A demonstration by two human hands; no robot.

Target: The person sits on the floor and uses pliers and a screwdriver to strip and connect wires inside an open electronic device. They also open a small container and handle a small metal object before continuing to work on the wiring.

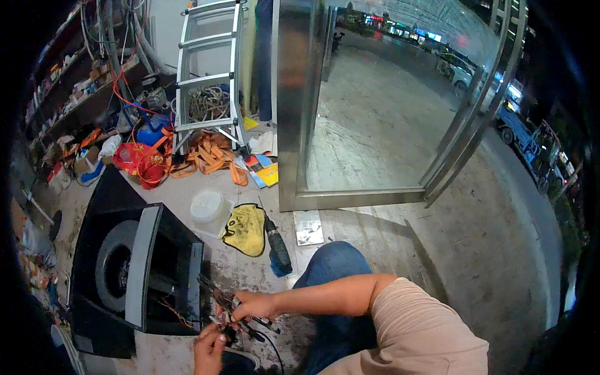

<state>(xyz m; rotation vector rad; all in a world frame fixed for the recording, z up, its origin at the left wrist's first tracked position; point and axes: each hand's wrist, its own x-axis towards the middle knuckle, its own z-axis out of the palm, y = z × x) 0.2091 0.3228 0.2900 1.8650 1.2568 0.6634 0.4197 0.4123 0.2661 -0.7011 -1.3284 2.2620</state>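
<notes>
My right hand reaches in from the right, its fingers closed among small dark and metallic parts. What it grips is too cluttered to name. Just below it, my left hand has thumb and fingers pinched together at a small piece that I cannot make out. A black cable curves down from these parts. Close to both hands on the left lies a black range hood with a round blower opening and a grey panel edge. Thin coloured wires hang inside its open housing.
Beyond my hands lie a cordless drill, a yellow cloth and a white plastic tub. A ladder stands behind orange straps and a red bag. The metal-framed glass door stands at right, beside my knee.
</notes>
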